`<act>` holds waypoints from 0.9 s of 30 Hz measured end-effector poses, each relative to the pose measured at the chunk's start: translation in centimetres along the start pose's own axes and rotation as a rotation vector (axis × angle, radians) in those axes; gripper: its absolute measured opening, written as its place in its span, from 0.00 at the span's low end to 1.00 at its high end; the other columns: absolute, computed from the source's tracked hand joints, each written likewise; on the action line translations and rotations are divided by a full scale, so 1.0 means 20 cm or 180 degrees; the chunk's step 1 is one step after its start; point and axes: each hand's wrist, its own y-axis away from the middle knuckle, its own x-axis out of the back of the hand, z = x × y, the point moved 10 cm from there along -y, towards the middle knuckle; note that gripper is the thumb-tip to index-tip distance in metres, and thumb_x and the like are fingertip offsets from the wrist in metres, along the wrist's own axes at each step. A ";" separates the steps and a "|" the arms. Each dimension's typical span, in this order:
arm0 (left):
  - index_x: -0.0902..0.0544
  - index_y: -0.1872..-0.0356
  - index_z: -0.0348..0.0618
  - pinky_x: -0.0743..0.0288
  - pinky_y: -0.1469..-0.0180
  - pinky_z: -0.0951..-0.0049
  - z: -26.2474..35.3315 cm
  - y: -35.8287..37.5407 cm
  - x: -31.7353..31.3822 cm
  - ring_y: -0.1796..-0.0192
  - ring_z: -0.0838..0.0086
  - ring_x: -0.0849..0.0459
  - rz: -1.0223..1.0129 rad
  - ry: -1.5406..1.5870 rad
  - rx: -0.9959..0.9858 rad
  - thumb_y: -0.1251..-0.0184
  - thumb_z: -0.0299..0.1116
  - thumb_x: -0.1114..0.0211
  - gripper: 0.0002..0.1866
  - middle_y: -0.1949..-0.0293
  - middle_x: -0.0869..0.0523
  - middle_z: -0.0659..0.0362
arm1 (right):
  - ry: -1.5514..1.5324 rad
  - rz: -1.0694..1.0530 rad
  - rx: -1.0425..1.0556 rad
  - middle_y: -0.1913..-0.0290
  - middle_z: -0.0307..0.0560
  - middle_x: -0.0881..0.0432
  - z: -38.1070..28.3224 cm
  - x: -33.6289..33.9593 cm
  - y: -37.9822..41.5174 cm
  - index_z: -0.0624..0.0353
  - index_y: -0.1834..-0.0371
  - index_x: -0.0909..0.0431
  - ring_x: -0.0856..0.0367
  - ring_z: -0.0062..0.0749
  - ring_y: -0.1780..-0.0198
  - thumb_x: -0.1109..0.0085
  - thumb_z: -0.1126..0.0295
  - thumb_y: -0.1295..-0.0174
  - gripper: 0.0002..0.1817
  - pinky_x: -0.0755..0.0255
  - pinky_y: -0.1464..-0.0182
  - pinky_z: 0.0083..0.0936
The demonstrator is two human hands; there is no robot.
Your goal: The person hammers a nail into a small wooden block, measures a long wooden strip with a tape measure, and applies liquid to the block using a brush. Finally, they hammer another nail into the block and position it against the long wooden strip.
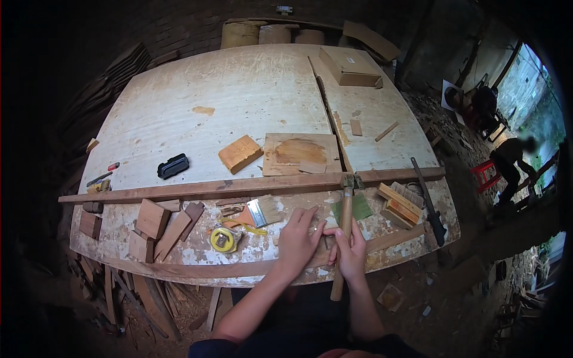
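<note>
My right hand [352, 250] is closed around the wooden handle of a hammer [347, 212], whose metal head points away from me over the long wooden strip. Close beside it, my left hand [298, 238] has its fingertips drawn together near the right thumb; something small and pale shows there, too small to name. Left of that hand lie a wide paintbrush [262, 212] with a white ferrule and a yellow tape measure [224, 239]. A green sandpaper-like sheet [360, 207] lies just beyond the hammer handle.
A long wooden strip [209, 190] crosses the worn table [179, 125]. Wood blocks [153, 218] stand at left, a handsaw-like tool [427, 200] lies at right. Beyond are a black case [173, 166], a stained board [298, 154] and a cardboard box [349, 65]. A person [513, 164] bends at far right.
</note>
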 end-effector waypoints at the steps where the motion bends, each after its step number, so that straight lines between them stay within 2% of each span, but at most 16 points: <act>1: 0.13 0.43 0.38 0.15 0.58 0.57 0.00 0.00 0.00 0.58 0.51 0.09 0.0006 -0.0017 -0.0008 0.33 0.26 0.25 0.18 0.57 0.13 0.48 | -0.0010 0.0012 -0.0010 0.53 0.50 0.10 0.01 0.00 0.00 0.64 0.18 0.39 0.23 0.14 0.81 0.48 0.72 0.17 0.27 0.28 0.81 0.14; 7: 0.14 0.43 0.37 0.17 0.60 0.54 -0.01 -0.02 0.00 0.60 0.48 0.11 -0.0082 0.0053 -0.0007 0.31 0.23 0.29 0.16 0.56 0.15 0.49 | 0.0007 0.0096 -0.0030 0.53 0.50 0.10 0.03 0.00 -0.01 0.66 0.18 0.40 0.24 0.14 0.82 0.48 0.72 0.17 0.28 0.28 0.81 0.14; 10: 0.13 0.43 0.39 0.15 0.58 0.56 -0.02 -0.02 0.00 0.59 0.51 0.09 -0.0059 0.0001 0.0047 0.31 0.23 0.27 0.16 0.58 0.13 0.49 | 0.0057 0.0105 -0.0028 0.54 0.50 0.10 0.02 -0.01 0.00 0.66 0.18 0.40 0.24 0.14 0.82 0.48 0.72 0.17 0.28 0.29 0.81 0.14; 17: 0.13 0.44 0.36 0.16 0.57 0.59 -0.04 -0.01 0.02 0.59 0.52 0.10 0.0013 -0.0001 -0.0007 0.37 0.25 0.22 0.19 0.60 0.13 0.48 | 0.0130 0.0124 0.0017 0.54 0.50 0.10 0.01 -0.03 0.00 0.66 0.18 0.39 0.25 0.13 0.81 0.48 0.73 0.18 0.28 0.29 0.81 0.13; 23: 0.13 0.44 0.36 0.16 0.57 0.59 -0.02 0.01 0.04 0.59 0.53 0.11 -0.0125 0.0268 -0.0241 0.39 0.21 0.25 0.20 0.63 0.15 0.47 | 0.0132 0.0085 0.0019 0.53 0.50 0.10 0.00 -0.05 -0.01 0.66 0.19 0.39 0.25 0.13 0.81 0.49 0.74 0.17 0.27 0.29 0.81 0.14; 27: 0.14 0.43 0.36 0.17 0.56 0.58 -0.04 0.01 0.04 0.60 0.53 0.11 -0.0182 0.0398 -0.0180 0.42 0.19 0.27 0.22 0.63 0.15 0.46 | 0.0105 0.0124 -0.0024 0.53 0.50 0.10 0.01 -0.05 0.00 0.66 0.19 0.38 0.25 0.13 0.82 0.48 0.74 0.17 0.27 0.29 0.81 0.14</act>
